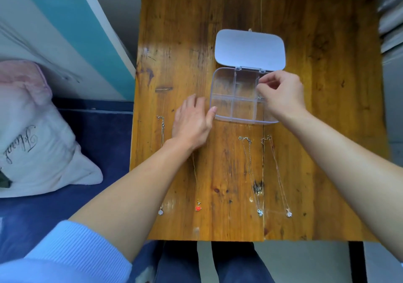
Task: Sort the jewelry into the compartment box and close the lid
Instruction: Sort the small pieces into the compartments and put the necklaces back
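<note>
Wooden table (pixel 174 42): flat left hand (pixel 192 125) steadies clear compartment box (pixel 235 96) while right hand (pixel 281 95) pinches, seemingly, a chain; lower it squarely into one cell.

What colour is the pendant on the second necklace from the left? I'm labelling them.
Red, on a thin gold-toned chain; the pendant shows clearly in the head view.

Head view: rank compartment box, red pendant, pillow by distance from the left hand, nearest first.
From the left hand:
1. Compartment box, just to its right; the thumb tip is at the box's near-left corner.
2. Red pendant, near the table's front edge, beside the left forearm.
3. Pillow, off the table, far to the left.
</note>
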Tool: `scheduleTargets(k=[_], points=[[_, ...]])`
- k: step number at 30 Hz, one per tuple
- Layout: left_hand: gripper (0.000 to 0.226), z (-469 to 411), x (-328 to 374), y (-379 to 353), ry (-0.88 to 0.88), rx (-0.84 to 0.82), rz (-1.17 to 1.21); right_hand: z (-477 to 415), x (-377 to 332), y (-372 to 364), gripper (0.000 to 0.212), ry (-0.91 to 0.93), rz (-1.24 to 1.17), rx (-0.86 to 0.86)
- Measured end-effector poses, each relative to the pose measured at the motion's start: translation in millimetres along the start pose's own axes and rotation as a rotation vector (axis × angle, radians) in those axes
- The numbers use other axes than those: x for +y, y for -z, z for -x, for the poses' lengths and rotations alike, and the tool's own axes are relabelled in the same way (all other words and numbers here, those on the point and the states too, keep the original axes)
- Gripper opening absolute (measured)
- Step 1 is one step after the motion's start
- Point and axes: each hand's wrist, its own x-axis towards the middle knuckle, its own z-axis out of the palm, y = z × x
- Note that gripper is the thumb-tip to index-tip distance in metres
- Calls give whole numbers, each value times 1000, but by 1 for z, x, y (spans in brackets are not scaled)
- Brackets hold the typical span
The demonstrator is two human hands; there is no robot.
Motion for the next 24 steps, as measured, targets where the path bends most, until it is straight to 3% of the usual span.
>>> scheduleTargets(k=[3, 5, 8, 14, 18, 24], points=[[44, 22, -29, 15, 120, 212, 77, 32, -7, -19, 13, 192, 68, -70], [39, 47, -57, 21, 261, 261, 107, 50, -7, -37, 19, 285, 162, -123], [40, 82, -89, 19, 456, 132, 67, 64, 1, -57, 26, 326, 326, -152], [29, 97, -104, 5, 594, -106, 142, 64, 7, -70, 18, 344, 279, -89], [19, 90, -105, 7, 534, -234, 97, 63, 9, -70, 15, 378, 248, -83], [17, 92, -94, 11, 345, -144, -85, 62, 10, -67, 15, 366, 218, -90]])
